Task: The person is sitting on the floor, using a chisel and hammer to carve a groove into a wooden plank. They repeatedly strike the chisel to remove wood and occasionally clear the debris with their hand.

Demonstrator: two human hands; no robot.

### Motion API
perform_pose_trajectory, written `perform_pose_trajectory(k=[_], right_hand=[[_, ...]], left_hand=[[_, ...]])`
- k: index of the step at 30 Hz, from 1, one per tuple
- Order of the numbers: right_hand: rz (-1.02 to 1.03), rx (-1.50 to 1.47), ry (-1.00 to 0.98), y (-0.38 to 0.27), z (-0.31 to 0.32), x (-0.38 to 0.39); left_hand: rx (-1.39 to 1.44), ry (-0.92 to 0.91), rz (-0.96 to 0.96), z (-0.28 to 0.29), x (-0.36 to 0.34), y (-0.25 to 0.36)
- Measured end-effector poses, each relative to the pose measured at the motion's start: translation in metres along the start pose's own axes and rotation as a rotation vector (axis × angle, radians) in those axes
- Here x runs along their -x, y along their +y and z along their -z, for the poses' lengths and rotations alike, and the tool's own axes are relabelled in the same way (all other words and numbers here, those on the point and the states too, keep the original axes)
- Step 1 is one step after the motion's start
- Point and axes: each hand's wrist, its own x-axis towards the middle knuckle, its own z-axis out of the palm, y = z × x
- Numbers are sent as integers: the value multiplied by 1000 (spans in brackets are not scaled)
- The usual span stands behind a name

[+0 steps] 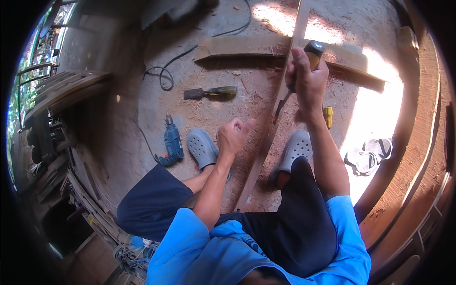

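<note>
My right hand point(308, 78) is wrapped round the yellow-and-black handle of a chisel point(285, 100). Its dark blade points down at a long, narrow wooden strip point(260, 166), close to a small dark notch point(275, 119) in it. Left of the strip, my left hand point(233, 137) is held closed in a loose fist, apart from the wood, and nothing shows in it. The strip runs between my feet and crosses over a thicker wooden beam point(228, 47). A second, wide-bladed chisel point(210, 92) lies on the floor beyond my left hand.
A blue power drill point(172, 141) with a black cord point(164, 78) lies left of my left shoe point(201, 145). A yellow-handled tool point(327, 117) is near my right forearm. Sandals point(369, 156) and large timber point(413, 156) are at right. Wood shavings litter the floor.
</note>
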Motion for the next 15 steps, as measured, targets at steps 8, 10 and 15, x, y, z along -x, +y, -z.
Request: perform_pose_trajectory(k=[8,10,15], right_hand=[[2,-8,-27,20,-6,4],[14,-4,-67,32,-7,9],[-83,-17,6,61,-1,2]], left_hand=[[346,-49,142,-3,1,-24],[269,-18,221,-1,1,-31],[561,21,171,-4,5,-39]])
